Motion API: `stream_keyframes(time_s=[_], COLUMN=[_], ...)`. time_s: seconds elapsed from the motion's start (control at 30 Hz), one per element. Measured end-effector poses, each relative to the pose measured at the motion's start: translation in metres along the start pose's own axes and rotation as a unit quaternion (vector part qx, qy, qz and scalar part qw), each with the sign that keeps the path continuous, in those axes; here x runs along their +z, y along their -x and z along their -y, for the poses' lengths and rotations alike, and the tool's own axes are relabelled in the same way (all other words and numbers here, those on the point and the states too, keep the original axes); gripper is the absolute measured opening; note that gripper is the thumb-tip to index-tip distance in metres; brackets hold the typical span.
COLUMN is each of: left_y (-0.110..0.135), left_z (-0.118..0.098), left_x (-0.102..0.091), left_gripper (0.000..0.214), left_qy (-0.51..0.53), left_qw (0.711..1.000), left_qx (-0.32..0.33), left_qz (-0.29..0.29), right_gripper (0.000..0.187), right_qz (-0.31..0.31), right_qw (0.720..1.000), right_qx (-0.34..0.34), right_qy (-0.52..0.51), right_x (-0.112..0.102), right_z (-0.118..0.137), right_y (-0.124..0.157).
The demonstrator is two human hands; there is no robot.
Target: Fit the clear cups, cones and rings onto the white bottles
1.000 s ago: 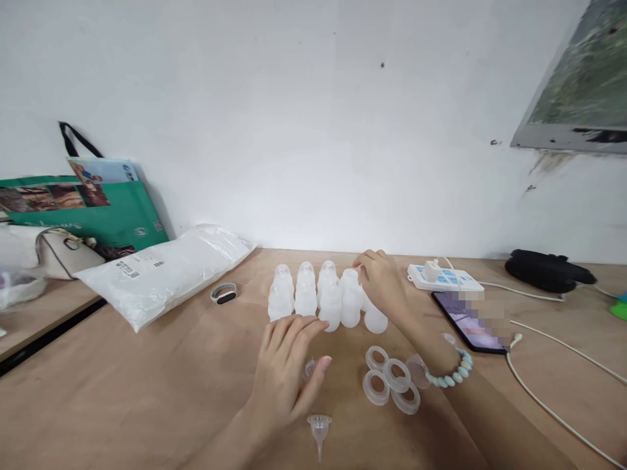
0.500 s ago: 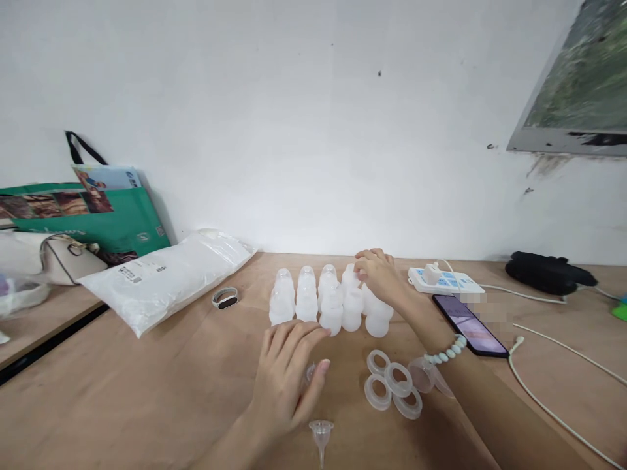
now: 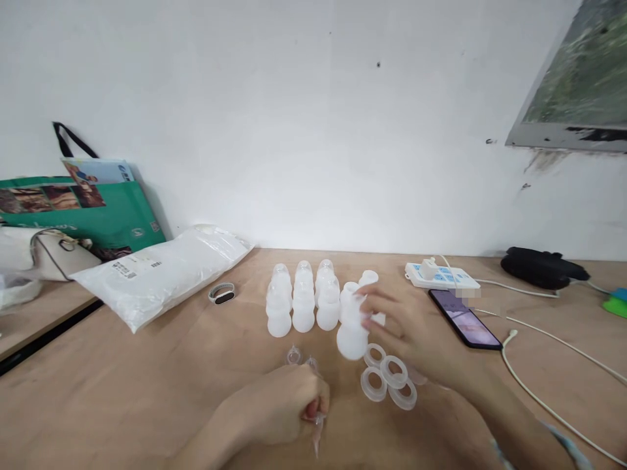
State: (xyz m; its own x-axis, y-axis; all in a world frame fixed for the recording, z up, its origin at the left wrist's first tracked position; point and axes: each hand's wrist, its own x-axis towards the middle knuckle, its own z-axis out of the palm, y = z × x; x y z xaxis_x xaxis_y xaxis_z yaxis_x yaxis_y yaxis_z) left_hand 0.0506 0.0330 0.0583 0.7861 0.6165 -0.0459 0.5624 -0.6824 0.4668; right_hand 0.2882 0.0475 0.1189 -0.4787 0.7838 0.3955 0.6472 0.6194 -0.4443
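My right hand (image 3: 394, 323) grips a translucent white bottle (image 3: 351, 336) with an open neck, held upright and close in front of the others. My left hand (image 3: 289, 401) is closed in a pinch on a clear, funnel-shaped bottle teat (image 3: 317, 436), its narrow end toward me. Just beyond my left knuckles, another clear teat (image 3: 293, 355) stands on the table, and a further one is partly covered by the hand. White bottles with clear domed caps (image 3: 304, 303) stand in rows. Another uncapped bottle (image 3: 369, 277) is half hidden behind my right fingers. Several translucent collar rings (image 3: 374, 385) lie below my right hand.
On the wooden table (image 3: 196, 385), a white plastic parcel (image 3: 166, 271) and a fitness band (image 3: 222, 294) lie left. A power strip (image 3: 443, 277), phone (image 3: 465, 320), cables and a black case (image 3: 543, 267) are right. A green bag (image 3: 88, 215) leans on the wall.
My right hand has taken a bottle from the back and brought it nearer and lower. My left hand has come down and closed on the teat that lay in front of it.
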Motion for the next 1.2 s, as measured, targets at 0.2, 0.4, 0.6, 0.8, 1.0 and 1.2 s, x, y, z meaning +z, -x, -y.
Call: stream_keyframes(time_s=[0.2,0.4,0.6,0.8,1.0,1.2], left_y=[-0.004,-0.003,-0.008,-0.012,-0.013,-0.014], left_z=[0.003,-0.008,-0.004,0.001,-0.001,-0.014], left_x=[-0.009,-0.021,-0.019,-0.018,-0.015,-0.006], left_gripper=[0.017,0.014,0.023,0.028,0.022,0.013], left_qy=[0.202,0.394,0.471,0.545,0.547,0.502], left_qw=[0.978,0.916,0.866,0.802,0.767,0.778], left_qx=[-0.037,-0.07,-0.065,-0.046,-0.049,-0.039], left_qz=[0.048,-0.027,-0.158,-0.241,-0.332,-0.377], right_gripper=[0.011,0.026,0.017,0.012,0.021,0.023], right_qz=[0.104,0.05,0.136,0.195,-0.179,-0.229], right_qw=[0.994,0.996,0.972,0.957,0.977,0.939], right_qx=[-0.017,0.078,0.112,0.099,-0.05,-0.226], right_qy=[-0.021,-0.017,0.158,0.191,0.103,0.123], right_x=[0.042,0.025,0.014,0.025,0.017,0.038], right_z=[-0.006,-0.017,-0.035,-0.043,-0.021,0.013], right_y=[0.013,0.022,0.029,0.034,0.036,0.04])
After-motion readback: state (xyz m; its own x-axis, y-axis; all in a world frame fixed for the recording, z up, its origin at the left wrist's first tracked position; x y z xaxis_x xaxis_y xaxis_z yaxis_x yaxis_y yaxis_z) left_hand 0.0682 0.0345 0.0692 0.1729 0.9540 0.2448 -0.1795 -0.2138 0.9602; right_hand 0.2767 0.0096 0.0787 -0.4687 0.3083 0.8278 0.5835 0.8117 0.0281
